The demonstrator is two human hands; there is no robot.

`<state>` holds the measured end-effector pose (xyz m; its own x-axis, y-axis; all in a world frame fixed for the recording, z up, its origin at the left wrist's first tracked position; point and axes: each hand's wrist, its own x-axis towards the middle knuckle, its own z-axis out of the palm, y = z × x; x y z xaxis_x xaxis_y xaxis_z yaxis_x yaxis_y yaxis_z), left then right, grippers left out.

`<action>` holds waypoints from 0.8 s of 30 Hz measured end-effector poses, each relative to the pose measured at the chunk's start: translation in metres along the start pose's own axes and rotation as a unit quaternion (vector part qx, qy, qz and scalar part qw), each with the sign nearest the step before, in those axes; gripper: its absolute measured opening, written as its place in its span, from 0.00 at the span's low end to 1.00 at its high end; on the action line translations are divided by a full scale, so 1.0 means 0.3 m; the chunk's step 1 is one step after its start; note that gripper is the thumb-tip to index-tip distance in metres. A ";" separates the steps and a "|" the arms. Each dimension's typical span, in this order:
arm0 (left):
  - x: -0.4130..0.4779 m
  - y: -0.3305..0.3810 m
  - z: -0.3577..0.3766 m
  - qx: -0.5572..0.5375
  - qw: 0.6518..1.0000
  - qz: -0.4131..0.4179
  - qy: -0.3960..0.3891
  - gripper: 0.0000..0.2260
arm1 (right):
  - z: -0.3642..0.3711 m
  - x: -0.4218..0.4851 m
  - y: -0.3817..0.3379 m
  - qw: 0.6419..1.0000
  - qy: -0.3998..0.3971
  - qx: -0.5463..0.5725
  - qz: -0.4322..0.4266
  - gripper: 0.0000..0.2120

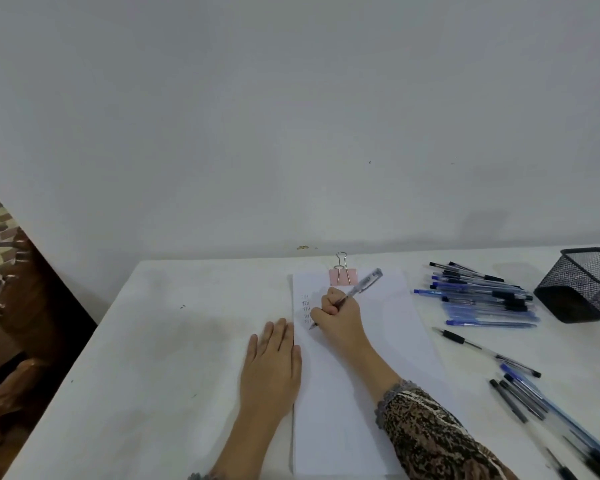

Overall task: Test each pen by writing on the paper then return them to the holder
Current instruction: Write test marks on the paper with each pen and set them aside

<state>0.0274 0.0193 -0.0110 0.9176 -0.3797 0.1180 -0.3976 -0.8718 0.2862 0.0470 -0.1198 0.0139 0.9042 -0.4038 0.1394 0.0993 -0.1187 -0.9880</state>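
Observation:
A stack of white paper lies on the white table, held at its top by a pink binder clip. My right hand grips a clear pen with its tip on the paper, below several short lines of writing near the left edge. My left hand lies flat with straight fingers on the table and the paper's left edge. A black mesh holder stands at the far right; no pens show in it. A pile of blue pens lies left of the holder.
More pens lie scattered at the near right, running off the frame's corner. The white table meets a plain wall at the back. Wooden furniture stands beyond the table's left edge.

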 end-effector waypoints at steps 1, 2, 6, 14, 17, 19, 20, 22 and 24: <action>0.003 0.000 0.006 0.009 1.000 0.001 0.009 0.38 | 0.003 0.000 0.000 1.000 -0.009 -0.005 0.002 0.25; 0.006 -0.002 0.010 0.022 1.000 0.002 0.016 0.35 | 0.006 0.002 0.001 1.000 -0.012 -0.010 0.004 0.25; 0.010 -0.007 0.028 0.023 0.999 -0.004 0.037 0.24 | 0.008 0.003 0.001 0.999 -0.027 -0.012 0.013 0.23; 0.001 -0.013 0.026 0.021 0.999 0.007 0.047 0.23 | 0.011 -0.010 -0.008 0.999 -0.007 -0.034 -0.010 0.24; 0.003 -0.013 0.020 0.033 0.999 0.014 0.035 0.21 | 0.009 -0.008 -0.012 0.999 -0.021 -0.038 -0.007 0.24; 0.004 -0.011 0.015 0.024 0.999 0.028 0.027 0.21 | 0.007 -0.006 -0.010 0.999 -0.015 -0.038 -0.005 0.24; 0.004 -0.012 0.013 0.019 0.999 0.030 0.023 0.21 | 0.006 -0.004 -0.006 0.999 -0.005 -0.037 -0.004 0.24; 0.007 -0.013 0.014 0.016 0.999 0.023 0.014 0.21 | 0.007 -0.003 -0.003 0.999 0.008 -0.037 -0.005 0.24; 0.004 -0.015 0.014 0.010 1.000 0.010 0.000 0.23 | 0.009 -0.002 0.000 0.999 0.008 -0.041 -0.006 0.24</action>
<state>0.0303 0.0213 -0.0161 0.9098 -0.3960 0.1241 -0.4150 -0.8706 0.2641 0.0477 -0.1171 0.0136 0.8963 -0.4163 0.1530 0.0748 -0.1979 -0.9774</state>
